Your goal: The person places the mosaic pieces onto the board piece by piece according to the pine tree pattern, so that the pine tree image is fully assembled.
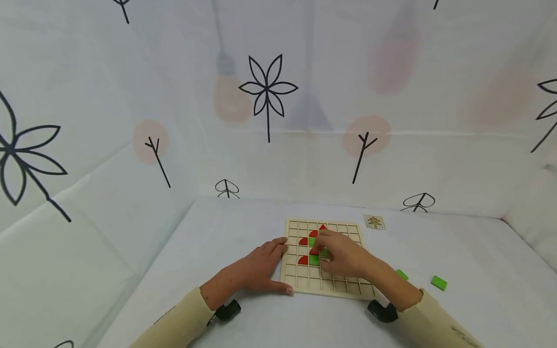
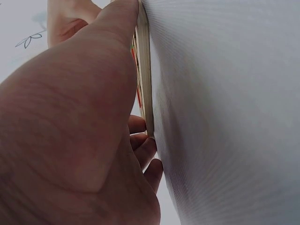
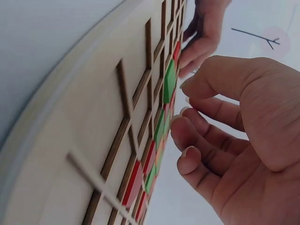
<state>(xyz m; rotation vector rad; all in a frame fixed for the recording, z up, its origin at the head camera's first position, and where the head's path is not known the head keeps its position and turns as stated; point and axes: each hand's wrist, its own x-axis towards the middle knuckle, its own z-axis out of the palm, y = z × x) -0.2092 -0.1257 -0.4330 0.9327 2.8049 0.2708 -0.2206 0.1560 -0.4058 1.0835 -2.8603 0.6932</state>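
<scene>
A wooden grid board (image 1: 305, 283) lies on the white table, with red quarter-round tiles (image 1: 303, 260) and green square tiles (image 1: 314, 260) set in some of its cells. My left hand (image 1: 261, 268) touches the board's left edge with its fingertips, its thumb by the near left corner. Over the middle of the board is my right hand (image 1: 345, 253), hiding part of the pattern. The right wrist view shows the fingers of this hand (image 3: 234, 136) loosely bent beside the tiles, and I see nothing held between thumb and fingers.
Two loose green tiles lie right of the board: one green tile (image 1: 439, 282) in full view, another green tile (image 1: 402, 274) partly behind my right forearm. A small card with a tree-like pattern (image 1: 375, 222) is near the far right corner. White printed cloth (image 1: 270, 159) surrounds the table.
</scene>
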